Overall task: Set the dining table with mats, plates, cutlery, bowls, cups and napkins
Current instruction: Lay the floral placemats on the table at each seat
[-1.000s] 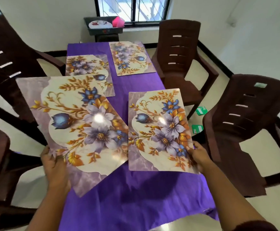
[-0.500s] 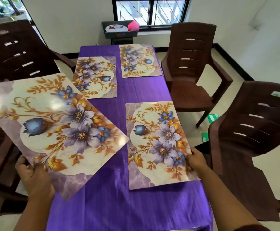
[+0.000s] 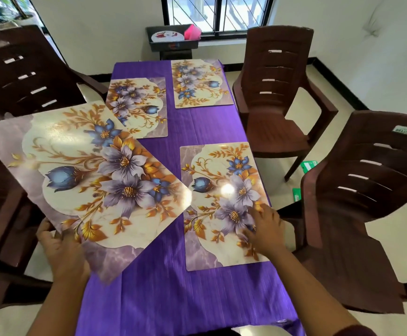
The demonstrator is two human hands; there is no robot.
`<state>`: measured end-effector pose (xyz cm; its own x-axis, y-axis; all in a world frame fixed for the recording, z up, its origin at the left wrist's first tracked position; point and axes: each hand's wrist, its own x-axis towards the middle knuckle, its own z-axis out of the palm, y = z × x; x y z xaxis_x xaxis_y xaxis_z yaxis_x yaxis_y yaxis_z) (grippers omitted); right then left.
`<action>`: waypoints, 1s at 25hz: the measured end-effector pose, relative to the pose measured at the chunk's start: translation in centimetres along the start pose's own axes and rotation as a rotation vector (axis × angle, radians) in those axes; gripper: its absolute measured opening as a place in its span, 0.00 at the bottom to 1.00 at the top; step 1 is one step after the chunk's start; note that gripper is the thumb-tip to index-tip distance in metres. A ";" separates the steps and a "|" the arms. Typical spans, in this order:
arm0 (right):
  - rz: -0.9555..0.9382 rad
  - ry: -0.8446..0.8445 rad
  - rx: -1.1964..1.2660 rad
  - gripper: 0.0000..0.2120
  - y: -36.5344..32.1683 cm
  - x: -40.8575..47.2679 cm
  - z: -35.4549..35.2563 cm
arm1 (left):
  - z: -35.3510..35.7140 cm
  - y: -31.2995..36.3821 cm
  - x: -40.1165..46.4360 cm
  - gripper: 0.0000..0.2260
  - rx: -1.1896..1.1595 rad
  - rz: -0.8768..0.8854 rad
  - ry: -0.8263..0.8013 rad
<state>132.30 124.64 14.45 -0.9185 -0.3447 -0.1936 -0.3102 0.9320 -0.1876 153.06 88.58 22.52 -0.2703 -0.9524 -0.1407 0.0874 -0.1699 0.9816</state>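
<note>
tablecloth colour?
Solid purple tablecloth, faintly streaked; the head view shows it best.

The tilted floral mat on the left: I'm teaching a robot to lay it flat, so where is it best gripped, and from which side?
Probably by the near short edge, from the person's side, where the left hand already grips the tilted mat. It is thin and stiff, angled off the table, so that overhanging edge is free to pinch.

Both forearms are bare down to the left hand (image 3: 61, 251) and right hand (image 3: 265, 229), just a dark maroon sleeve (image 3: 357, 331) edge on the right arm.
</note>
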 end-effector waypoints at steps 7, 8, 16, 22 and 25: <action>-0.046 -0.300 -0.043 0.47 -1.6 -0.3 1.5 | 0.5 0.6 -0.8 0.13 0.059 -0.014 -0.012; -0.046 -0.295 -0.029 0.47 -1.3 -0.2 1.4 | 0.4 0.5 -0.9 0.13 0.062 -0.019 -0.014; -0.018 -0.255 0.041 0.47 -0.7 -0.1 1.4 | -0.3 0.1 -1.4 0.12 0.065 -0.060 0.002; 0.011 -0.282 0.014 0.48 -1.2 -0.1 1.2 | -1.4 -0.2 -1.9 0.11 0.102 -0.093 -0.022; 0.029 -0.287 0.016 0.48 -1.6 0.0 1.2 | -1.8 -0.2 -1.8 0.11 0.108 -0.111 -0.026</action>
<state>133.11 122.98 13.58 -0.8192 -0.3375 -0.4637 -0.2784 0.9409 -0.1929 155.25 89.86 22.35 -0.2970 -0.9223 -0.2472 -0.0479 -0.2442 0.9686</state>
